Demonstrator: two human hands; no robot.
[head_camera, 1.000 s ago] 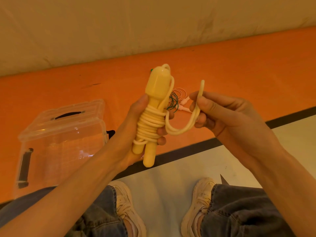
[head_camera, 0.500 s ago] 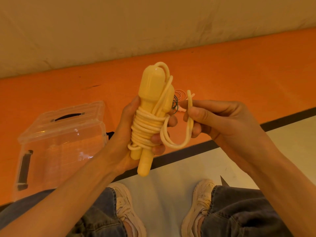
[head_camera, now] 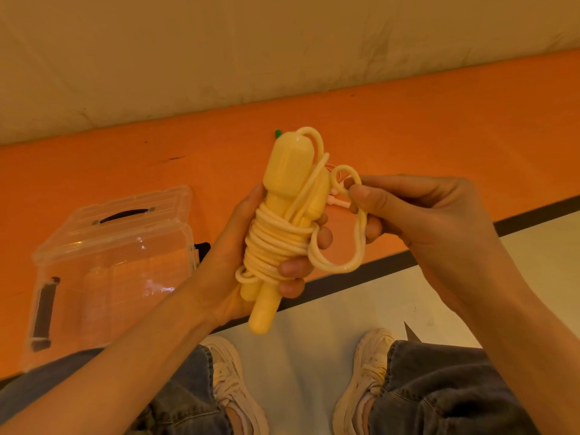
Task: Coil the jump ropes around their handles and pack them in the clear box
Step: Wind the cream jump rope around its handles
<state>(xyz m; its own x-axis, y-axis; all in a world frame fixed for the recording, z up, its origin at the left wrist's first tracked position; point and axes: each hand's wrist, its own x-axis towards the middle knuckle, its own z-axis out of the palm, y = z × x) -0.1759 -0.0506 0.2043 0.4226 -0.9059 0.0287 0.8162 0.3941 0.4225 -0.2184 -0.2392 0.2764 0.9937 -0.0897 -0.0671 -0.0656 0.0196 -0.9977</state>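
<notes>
A pale yellow jump rope [head_camera: 282, 233] has its cord wound many times around its two handles, which stand upright side by side. My left hand [head_camera: 251, 255] grips the bundle from behind, fingertips curled over the coils. My right hand [head_camera: 417, 221] pinches the loose end of the cord [head_camera: 357, 215], which forms a loop hanging to the right of the handles. The clear box [head_camera: 113, 265] lies on the orange floor at the left, with a black handle on its lid. Other ropes, pink and green, peek out behind the bundle [head_camera: 337, 199].
I sit with both legs in jeans and pale sneakers [head_camera: 364, 372] on a white floor strip. A dark line [head_camera: 518, 219] separates it from the orange floor. A beige wall [head_camera: 282, 42] rises beyond the orange area.
My right hand has carried the cord's loose end left and closer to the handles, bending it into a small loop at the top. The bundle has tilted slightly in my left hand.
</notes>
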